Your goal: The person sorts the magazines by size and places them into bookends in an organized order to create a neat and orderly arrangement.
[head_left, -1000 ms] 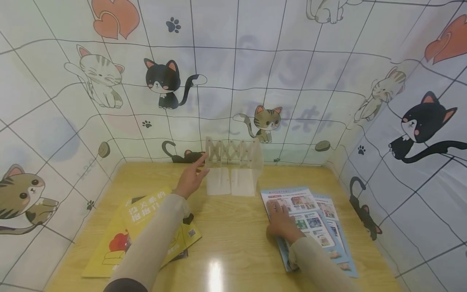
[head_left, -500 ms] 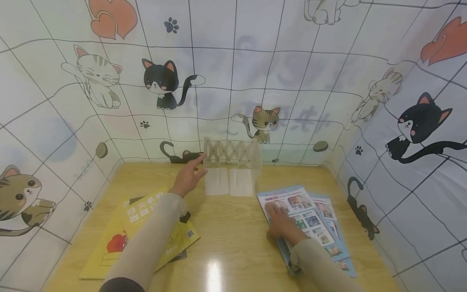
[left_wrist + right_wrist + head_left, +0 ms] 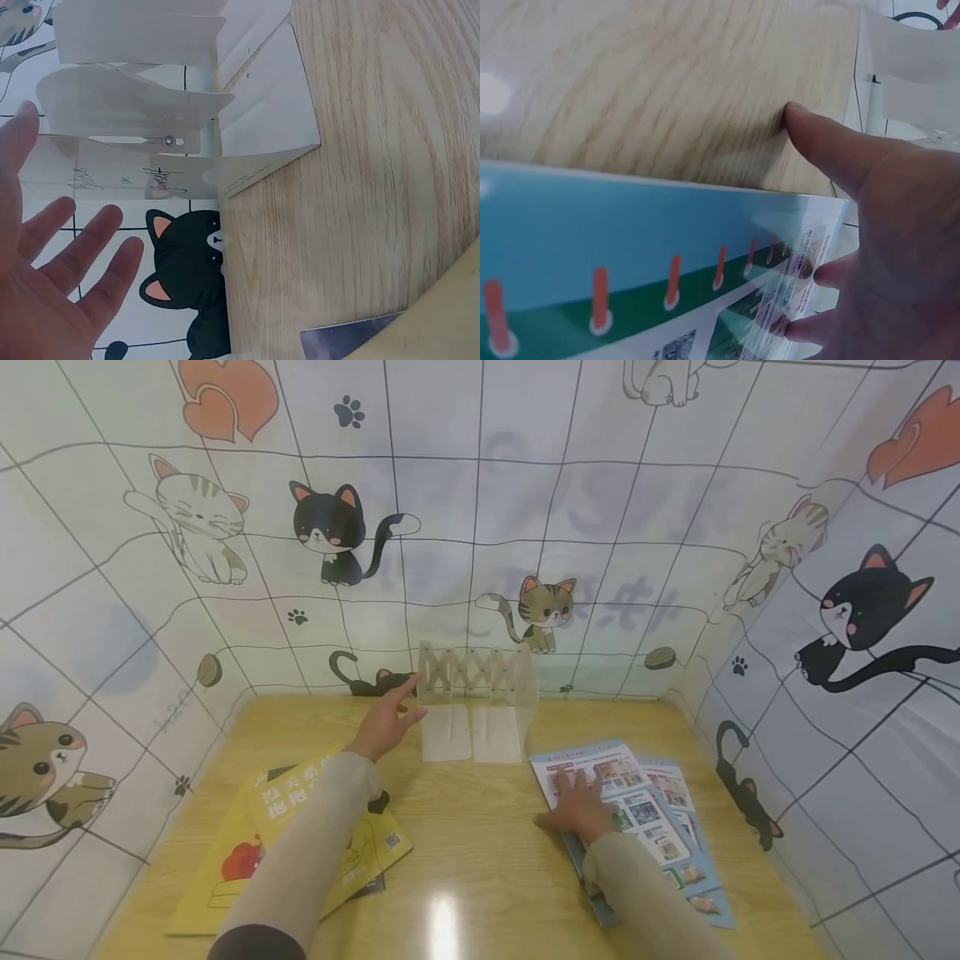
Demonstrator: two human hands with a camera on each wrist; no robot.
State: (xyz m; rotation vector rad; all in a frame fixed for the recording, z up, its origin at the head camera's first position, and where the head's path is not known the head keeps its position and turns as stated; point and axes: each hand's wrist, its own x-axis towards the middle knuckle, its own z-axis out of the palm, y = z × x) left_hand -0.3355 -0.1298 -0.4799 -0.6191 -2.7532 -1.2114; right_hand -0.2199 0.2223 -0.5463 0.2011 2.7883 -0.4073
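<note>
From my end, the rack (image 3: 497, 731) stands at the middle of the far edge of the desk (image 3: 457, 835). Its end panel carries dark script lettering (image 3: 127, 178), turned sideways to me; I can't read it reliably. The left hand (image 3: 386, 724) is just beside that panel, its fingers (image 3: 82, 244) spread and holding nothing; I can't tell whether the index finger touches.

The right hand (image 3: 579, 807) rests on the blue leaflets (image 3: 663, 827), which lie overlapped toward the desk's right edge. Its fingers (image 3: 832, 271) are spread over the top leaflet, gripping nothing, and the thumb reaches past the leaflet's left side over the desk. I see a heading and rows of captioned pictures there, all too small to read; the right wrist view adds a QR code (image 3: 675, 346) and red marks on a green band.

Toward the left edge lie yellow booklets (image 3: 251, 824), with large white Chinese characters partly covered by a sleeve (image 3: 307, 852), plus a small QR code near one corner.
</note>
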